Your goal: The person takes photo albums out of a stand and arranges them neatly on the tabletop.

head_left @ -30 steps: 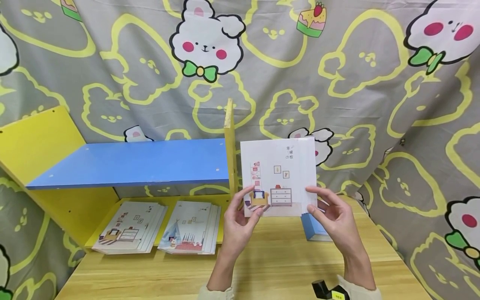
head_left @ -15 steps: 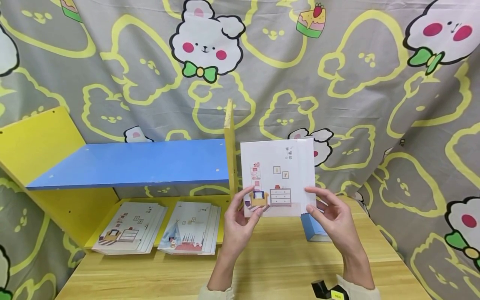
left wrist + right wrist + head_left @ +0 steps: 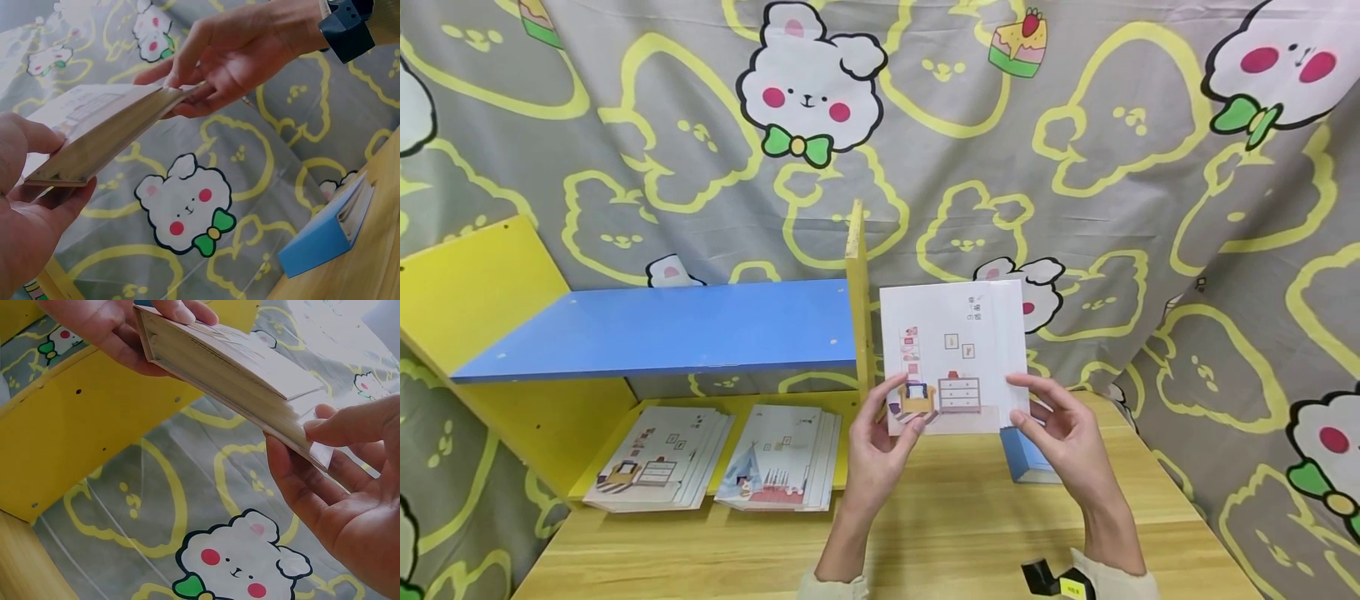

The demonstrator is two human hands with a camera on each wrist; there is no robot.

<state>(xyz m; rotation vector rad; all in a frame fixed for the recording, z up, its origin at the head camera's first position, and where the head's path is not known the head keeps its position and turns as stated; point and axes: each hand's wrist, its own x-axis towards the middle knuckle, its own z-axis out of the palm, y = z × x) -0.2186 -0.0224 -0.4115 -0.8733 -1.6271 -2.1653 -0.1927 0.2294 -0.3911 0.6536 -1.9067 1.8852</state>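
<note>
A thick white notebook (image 3: 936, 325), its cover printed with a yellow armchair, a chest of drawers and small frames, is held up above the table. My left hand (image 3: 878, 446) grips its lower left corner, thumb on the cover and fingers beneath, as the left wrist view also shows. At the right edge, my right hand (image 3: 1071, 446) pinches the notebook; in the right wrist view the thumb lies at the page edges and the fingers are under the back cover (image 3: 231, 407). The page block shows between the covers.
Left of the hands stands a yellow rack with a blue shelf (image 3: 700, 325); two stacks of similar books, an armchair stack (image 3: 651, 458) and a tent stack (image 3: 775, 458), lie beneath. A blue box-like book (image 3: 1028, 458) is behind the right hand. A patterned curtain (image 3: 925, 150) hangs behind the wooden table (image 3: 955, 517).
The notebook's right edge and my right hand have shifted very slightly left. Both hands keep their hold on the notebook.
</note>
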